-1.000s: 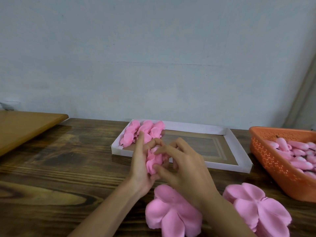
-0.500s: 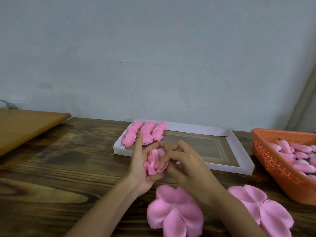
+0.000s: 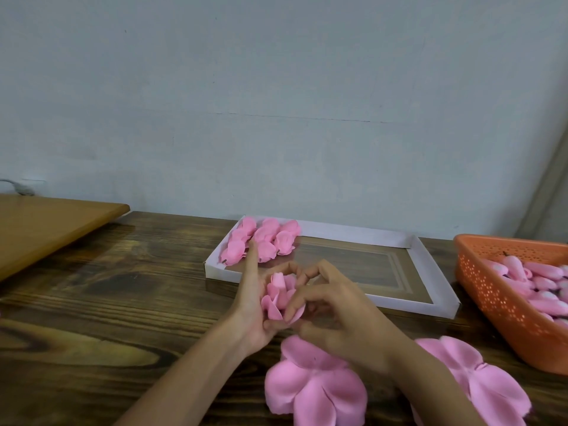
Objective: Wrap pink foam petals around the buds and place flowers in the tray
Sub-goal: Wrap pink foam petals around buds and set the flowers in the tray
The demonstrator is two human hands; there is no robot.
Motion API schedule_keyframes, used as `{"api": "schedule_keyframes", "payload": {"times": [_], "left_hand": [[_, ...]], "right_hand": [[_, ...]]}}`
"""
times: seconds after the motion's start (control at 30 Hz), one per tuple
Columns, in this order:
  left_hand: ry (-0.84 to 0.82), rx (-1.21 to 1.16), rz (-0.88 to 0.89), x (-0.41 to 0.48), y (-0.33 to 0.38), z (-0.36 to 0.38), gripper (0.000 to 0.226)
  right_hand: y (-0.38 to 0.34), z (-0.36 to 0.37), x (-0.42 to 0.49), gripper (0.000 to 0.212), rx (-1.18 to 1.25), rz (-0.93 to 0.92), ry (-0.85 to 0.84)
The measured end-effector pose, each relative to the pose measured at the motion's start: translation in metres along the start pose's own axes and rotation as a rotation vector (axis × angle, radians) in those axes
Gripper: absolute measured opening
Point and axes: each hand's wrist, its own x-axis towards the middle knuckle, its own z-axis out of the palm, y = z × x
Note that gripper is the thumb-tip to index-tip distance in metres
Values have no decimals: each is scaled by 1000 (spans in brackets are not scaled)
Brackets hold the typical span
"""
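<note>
The left hand [image 3: 255, 305] cups a half-wrapped pink flower [image 3: 281, 295] from the left, thumb curled under its base and forefinger pointing straight up, while the right hand [image 3: 344, 315] closes on it from the right, its bent fingertips pinching the outer petals against the bud. The flower sits upright between both palms, just above the dark wooden table [image 3: 123, 302] and just in front of the near wall of the white tray [image 3: 215, 270]. Two flat pink petal sheets lie on the table below the wrists, one [image 3: 313, 385] under the right hand and another [image 3: 479, 382] to its right. Finished flowers [image 3: 261, 241] are bunched in the tray's far left corner. An orange basket [image 3: 491, 305] holding pink buds [image 3: 534, 281] stands to the right, and a lighter board [image 3: 46, 229] lies at the far left.
</note>
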Motion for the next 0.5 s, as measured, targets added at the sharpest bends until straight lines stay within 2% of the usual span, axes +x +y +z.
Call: {"api": "schedule_keyframes", "payload": {"times": [0.13, 0.3, 0.5], "left_hand": [[-7, -6, -1, 0, 0, 1, 88], [9, 35, 57, 0, -2, 3, 87], [-44, 117, 142, -5, -2, 8, 90]], "right_hand": [[3, 2, 0, 17, -75, -1, 15], [5, 15, 5, 25, -161, -38, 192], [8, 17, 6, 22, -202, 4, 317]]}}
